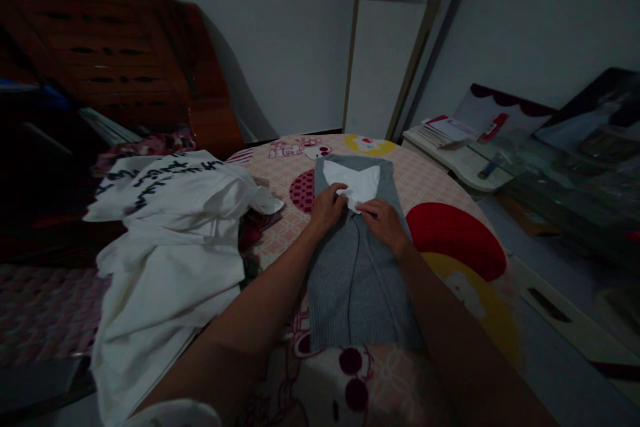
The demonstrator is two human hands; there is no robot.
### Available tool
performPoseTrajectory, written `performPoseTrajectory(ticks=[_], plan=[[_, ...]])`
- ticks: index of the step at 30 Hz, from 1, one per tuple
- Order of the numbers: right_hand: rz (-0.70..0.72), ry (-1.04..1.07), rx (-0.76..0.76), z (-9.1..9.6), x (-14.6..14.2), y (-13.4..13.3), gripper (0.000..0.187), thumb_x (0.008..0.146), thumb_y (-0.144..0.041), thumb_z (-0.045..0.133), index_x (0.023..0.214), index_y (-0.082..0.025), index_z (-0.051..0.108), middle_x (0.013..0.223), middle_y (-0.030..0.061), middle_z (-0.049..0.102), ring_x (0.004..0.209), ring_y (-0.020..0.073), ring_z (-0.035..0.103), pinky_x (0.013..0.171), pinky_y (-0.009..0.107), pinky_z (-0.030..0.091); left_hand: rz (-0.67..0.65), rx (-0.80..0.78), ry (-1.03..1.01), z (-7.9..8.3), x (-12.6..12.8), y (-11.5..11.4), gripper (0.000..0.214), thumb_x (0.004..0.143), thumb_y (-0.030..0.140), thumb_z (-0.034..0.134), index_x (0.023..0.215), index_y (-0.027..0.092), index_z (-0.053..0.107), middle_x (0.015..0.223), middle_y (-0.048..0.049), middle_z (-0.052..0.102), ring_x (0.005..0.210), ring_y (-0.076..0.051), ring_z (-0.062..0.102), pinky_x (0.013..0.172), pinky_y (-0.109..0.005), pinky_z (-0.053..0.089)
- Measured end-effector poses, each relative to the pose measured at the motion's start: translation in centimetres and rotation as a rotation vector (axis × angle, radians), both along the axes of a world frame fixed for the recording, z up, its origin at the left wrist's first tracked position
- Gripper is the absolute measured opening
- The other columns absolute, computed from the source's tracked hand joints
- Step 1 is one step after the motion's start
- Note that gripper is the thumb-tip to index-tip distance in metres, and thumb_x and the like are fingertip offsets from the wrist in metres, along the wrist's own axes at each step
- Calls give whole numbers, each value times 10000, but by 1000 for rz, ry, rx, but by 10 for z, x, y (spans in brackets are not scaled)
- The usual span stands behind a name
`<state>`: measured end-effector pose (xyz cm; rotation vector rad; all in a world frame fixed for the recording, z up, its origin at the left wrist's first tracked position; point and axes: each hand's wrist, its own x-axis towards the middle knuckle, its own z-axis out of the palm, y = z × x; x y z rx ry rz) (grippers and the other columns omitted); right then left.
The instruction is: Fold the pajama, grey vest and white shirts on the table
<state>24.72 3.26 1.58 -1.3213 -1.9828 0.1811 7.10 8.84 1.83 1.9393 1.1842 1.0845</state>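
A grey knitted garment (333, 287) lies flat and narrow on the patterned cloth, ribbed hem toward me. White fabric (353, 177) shows inside its V-shaped neck, and a thin cord or edge line runs down its front. At the point of the V, my left hand (330, 208) has its fingers curled together on the left edge of the white fabric. Just right of it, my right hand (383, 219) pinches the lower tip of that fabric against the grey knit. The fingertips partly hide what each hand grips.
The cloth with cartoon prints (270, 240) covers a rounded table. White clothes with dark lettering (175, 267) are heaped at left, near a carved wooden chair (100, 53). At right stand a glass-topped stand (545, 180) and a stack of papers (447, 132).
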Motion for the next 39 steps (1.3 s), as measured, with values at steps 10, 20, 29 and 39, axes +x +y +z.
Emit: performPoseTrajectory(ticks=[10, 20, 29, 39], plan=[[49, 10, -23, 1, -2, -3, 302, 839, -133, 555, 1000, -258, 778, 1102, 39, 753, 1006, 212, 678, 943, 402, 485, 69, 266, 11, 7, 1, -4, 244, 896, 194, 520, 1030, 159, 721, 966, -74, 710, 891, -177, 643, 830, -295, 495], [-44, 144, -47, 9, -1, -8, 250, 799, -128, 567, 864, -231, 785, 930, 40, 775, 918, 201, 690, 892, 355, 519, -195, 215, 391, -1, 6, -6, 288, 931, 153, 456, 1040, 174, 722, 1023, -76, 683, 1005, -182, 618, 926, -317, 480], [-47, 5, -93, 4, 1, -9, 255, 766, -75, 582, 845, -213, 782, 949, 51, 774, 944, 209, 684, 921, 373, 517, -138, 267, 452, -7, 4, -4, 292, 948, 174, 455, 1082, 183, 714, 1077, -73, 660, 1045, -180, 596, 966, -317, 466], [0, 21, -174, 25, 6, -50, 235, 817, -169, 630, 1002, -215, 767, 1135, 80, 738, 1083, 227, 675, 988, 407, 497, -200, 267, 502, 2, -8, -12, 381, 909, 96, 431, 1248, 144, 596, 1246, -136, 628, 1168, -200, 589, 1023, -358, 465]])
